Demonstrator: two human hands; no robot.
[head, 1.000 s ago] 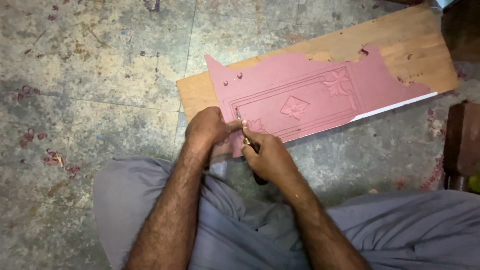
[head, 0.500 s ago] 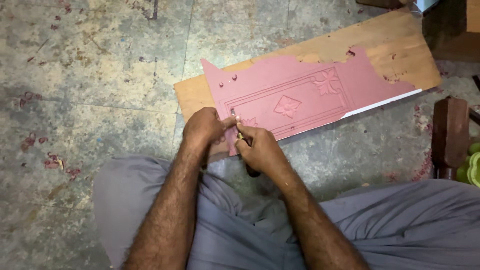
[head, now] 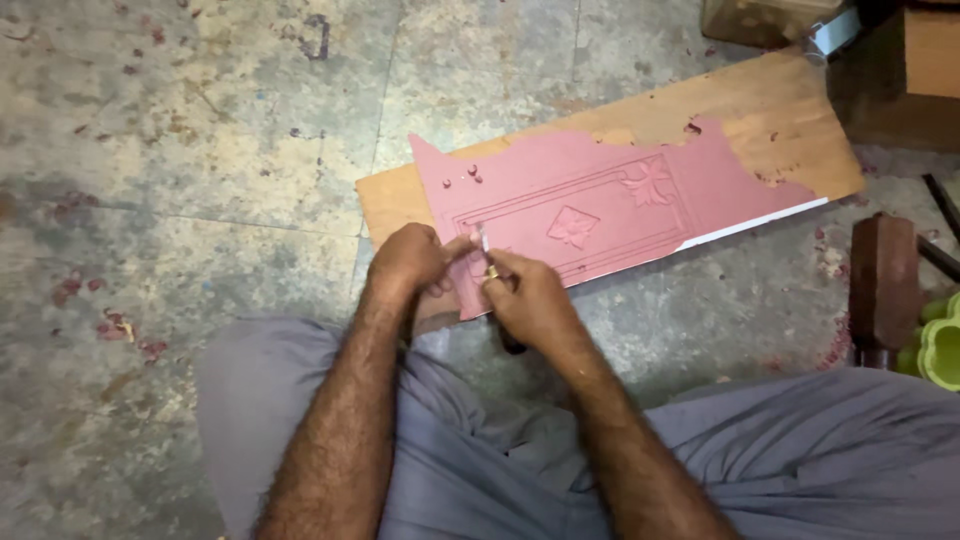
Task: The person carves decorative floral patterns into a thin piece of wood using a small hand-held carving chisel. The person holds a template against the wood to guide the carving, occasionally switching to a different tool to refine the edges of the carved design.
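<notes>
Pink clay slab (head: 600, 210) unchanged; left hand (head: 405, 260) curled, right hand (head: 525, 300) still pinching tool (head: 484, 243).

Clay slab (head: 600, 205) on board (head: 770, 115), board on floor (head: 200, 150), block (head: 885, 285) right of board

No packages, labels, signs or screens

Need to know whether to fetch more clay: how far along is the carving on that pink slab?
Done: the pink clay slab on the wooden board already bears a raised rectangular frame, a diamond flower and a corner leaf. In hand: the left hand steadies the slab's near end while the right hand works a small tool there. Left: the slab's edges are ragged and part of the board is bare.
</notes>
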